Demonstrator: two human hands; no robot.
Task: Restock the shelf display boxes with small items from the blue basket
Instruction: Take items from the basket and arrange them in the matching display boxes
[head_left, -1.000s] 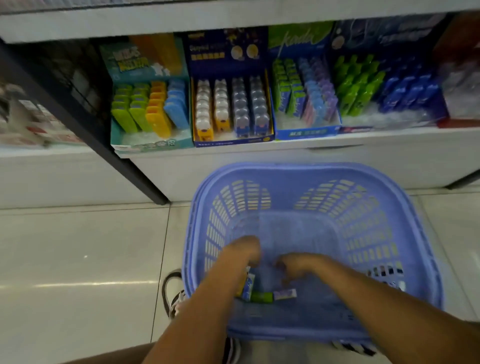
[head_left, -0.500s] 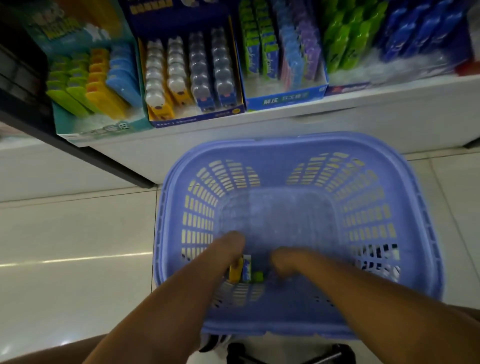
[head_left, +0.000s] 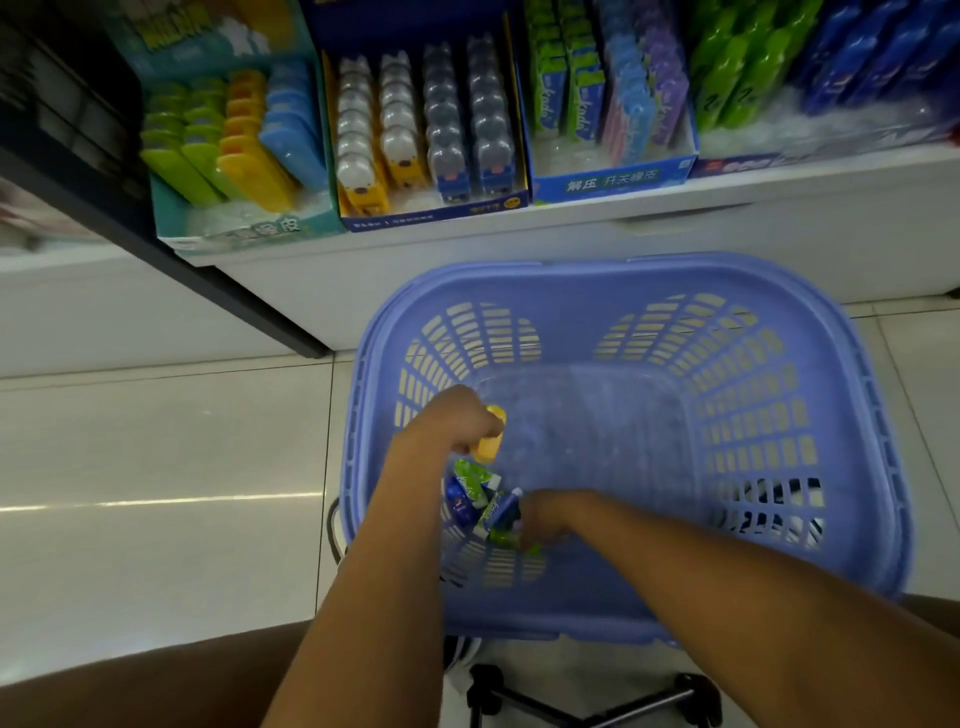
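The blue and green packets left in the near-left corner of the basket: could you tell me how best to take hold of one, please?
Probably from above, pinching the long sides of the topmost green and white packet. The packets lie flat and overlapping against the blue basket wall, so a sideways approach looks blocked. The right hand already reaches there; the left hand grips a yellow item.

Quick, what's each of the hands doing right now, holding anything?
Left hand: grips a yellow item.
Right hand: fingers curled down among the small packets in the basket; whether it grips one cannot be told.
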